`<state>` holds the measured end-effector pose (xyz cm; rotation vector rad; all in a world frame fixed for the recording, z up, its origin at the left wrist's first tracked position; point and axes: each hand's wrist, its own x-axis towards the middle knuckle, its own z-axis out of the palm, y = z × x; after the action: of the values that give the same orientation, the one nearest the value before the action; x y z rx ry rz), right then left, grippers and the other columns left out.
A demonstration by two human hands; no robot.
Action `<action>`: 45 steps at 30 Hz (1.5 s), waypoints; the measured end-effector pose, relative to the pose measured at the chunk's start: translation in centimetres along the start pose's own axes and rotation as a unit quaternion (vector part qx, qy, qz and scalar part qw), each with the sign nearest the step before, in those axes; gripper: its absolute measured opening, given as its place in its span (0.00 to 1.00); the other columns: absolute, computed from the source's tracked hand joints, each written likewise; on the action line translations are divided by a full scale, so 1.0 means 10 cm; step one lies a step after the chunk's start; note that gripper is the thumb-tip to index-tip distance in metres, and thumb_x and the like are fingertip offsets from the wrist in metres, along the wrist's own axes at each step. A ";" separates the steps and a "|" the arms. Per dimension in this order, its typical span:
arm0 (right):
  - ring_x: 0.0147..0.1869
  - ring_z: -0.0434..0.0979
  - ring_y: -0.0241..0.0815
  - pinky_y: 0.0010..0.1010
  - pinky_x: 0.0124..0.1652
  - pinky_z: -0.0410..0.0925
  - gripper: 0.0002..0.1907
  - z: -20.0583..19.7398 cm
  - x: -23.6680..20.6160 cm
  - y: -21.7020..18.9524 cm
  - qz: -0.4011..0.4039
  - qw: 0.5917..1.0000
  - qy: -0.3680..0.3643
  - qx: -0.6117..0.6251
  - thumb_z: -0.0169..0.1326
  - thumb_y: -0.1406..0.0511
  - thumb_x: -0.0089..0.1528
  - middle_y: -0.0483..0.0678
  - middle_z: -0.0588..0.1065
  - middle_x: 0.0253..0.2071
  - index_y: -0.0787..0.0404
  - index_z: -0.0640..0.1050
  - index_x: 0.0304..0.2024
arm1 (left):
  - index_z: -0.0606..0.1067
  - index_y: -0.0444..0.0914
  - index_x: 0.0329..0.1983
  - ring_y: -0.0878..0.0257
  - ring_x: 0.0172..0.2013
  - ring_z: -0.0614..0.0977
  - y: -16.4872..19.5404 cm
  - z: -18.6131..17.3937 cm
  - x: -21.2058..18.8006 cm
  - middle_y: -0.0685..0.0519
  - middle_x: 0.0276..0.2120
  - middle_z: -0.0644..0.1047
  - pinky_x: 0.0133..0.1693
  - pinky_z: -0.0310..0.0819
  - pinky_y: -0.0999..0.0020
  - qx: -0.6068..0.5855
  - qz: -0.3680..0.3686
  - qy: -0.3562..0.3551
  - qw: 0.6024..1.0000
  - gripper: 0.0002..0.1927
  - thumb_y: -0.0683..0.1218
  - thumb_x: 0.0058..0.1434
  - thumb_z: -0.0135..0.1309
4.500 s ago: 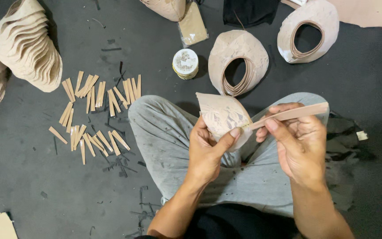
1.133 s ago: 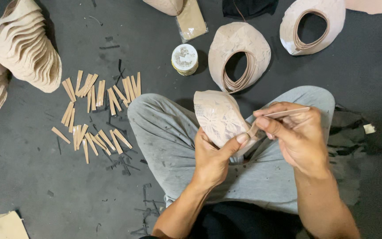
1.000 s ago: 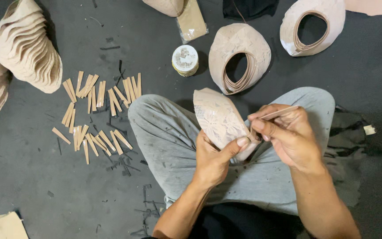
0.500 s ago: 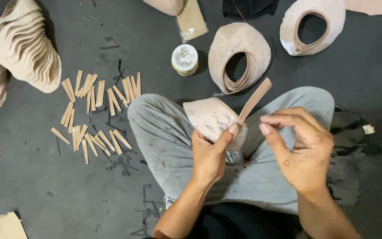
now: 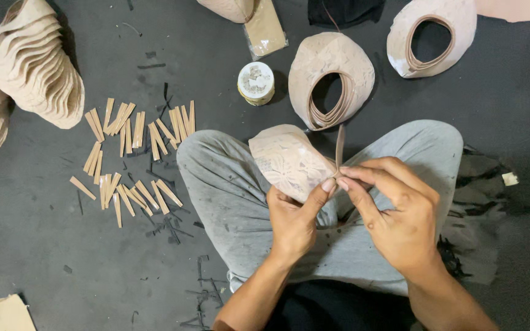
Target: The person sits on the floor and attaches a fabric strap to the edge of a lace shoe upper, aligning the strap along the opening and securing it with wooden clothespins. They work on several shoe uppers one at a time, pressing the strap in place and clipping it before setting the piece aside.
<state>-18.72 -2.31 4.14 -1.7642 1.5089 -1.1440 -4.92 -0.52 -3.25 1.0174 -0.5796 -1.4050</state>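
I sit cross-legged on a dark floor. My left hand [image 5: 299,217] holds a beige patterned shoe-upper piece [image 5: 289,160] over my lap, thumb on its right edge. My right hand [image 5: 394,214] pinches the lower end of a thin beige strip [image 5: 340,146] against that edge; the strip stands almost upright. Both thumbs meet where the strip joins the piece.
Several short beige strips [image 5: 131,156] lie scattered on the floor to the left. Stacks of beige pieces [image 5: 35,64] sit at the far left. A small round tin [image 5: 256,82] and two finished looped pieces [image 5: 332,76] [image 5: 430,37] lie beyond my knees.
The strip went from lying sideways in my right hand to standing upright at the piece's edge. My right hand let go briefly, then pinched its lower end again.
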 end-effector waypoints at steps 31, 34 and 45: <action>0.40 0.83 0.49 0.39 0.43 0.78 0.09 -0.32 -0.13 0.97 -0.014 0.888 0.051 0.457 0.56 0.75 0.72 0.60 0.79 0.43 0.74 0.74 0.54 | 0.71 0.27 0.66 0.53 0.55 0.81 -0.11 -0.25 0.23 0.43 0.58 0.78 0.56 0.79 0.53 -0.153 -0.086 -0.160 0.971 0.25 0.47 0.72 0.55; 0.37 0.84 0.50 0.42 0.39 0.80 0.10 -0.33 -0.13 0.75 -0.036 0.912 0.052 0.405 0.54 0.76 0.68 0.62 0.78 0.39 0.75 0.73 0.51 | 0.72 0.27 0.65 0.54 0.52 0.83 -0.18 -0.35 0.25 0.42 0.56 0.79 0.54 0.81 0.53 -0.150 -0.074 -0.175 0.970 0.23 0.47 0.73 0.54; 0.38 0.85 0.48 0.37 0.39 0.78 0.10 -0.31 -0.12 0.70 -0.102 0.929 -0.014 0.354 0.54 0.73 0.71 0.61 0.79 0.38 0.75 0.71 0.53 | 0.75 0.28 0.63 0.64 0.44 0.82 -0.18 -0.44 0.19 0.48 0.49 0.82 0.50 0.78 0.68 -0.070 -0.058 -0.148 0.985 0.19 0.40 0.72 0.58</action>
<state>-24.96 -2.35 -0.46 -1.4231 0.7414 -1.5133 -1.93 -1.14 -7.35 0.7458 -0.6348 -1.6914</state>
